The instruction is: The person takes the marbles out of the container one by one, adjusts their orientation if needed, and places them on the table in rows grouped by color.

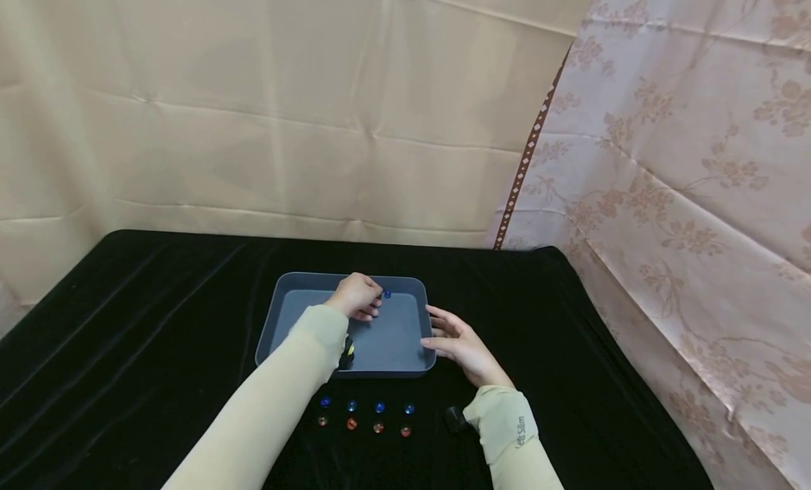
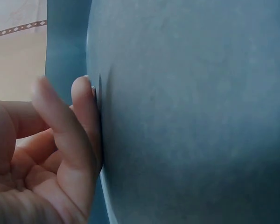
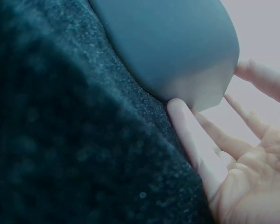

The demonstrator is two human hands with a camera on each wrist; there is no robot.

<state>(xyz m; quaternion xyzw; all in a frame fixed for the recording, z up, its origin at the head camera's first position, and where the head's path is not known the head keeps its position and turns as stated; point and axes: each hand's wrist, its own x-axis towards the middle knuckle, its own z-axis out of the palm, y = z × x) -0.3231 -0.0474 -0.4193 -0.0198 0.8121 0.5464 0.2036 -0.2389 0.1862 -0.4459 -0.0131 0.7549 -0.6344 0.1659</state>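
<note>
A shallow grey-blue tray lies on the black cloth. My left hand reaches over its far part, fingers bent loosely. Just right of the fingertips a small blue glass marble sits near the tray's back wall; it appears apart from them. No marble shows in the left wrist view, where fingers lie close along the tray surface. At the tray's right side, my right hand spreads its fairly straight fingers. The right wrist view shows fingertips touching the tray's outer wall.
In front of the tray, two rows of marbles lie on the cloth: several blue marbles behind several orange-red marbles. A dark wrist device hangs by the right sleeve. Beige curtain and floral cloth stand behind and right.
</note>
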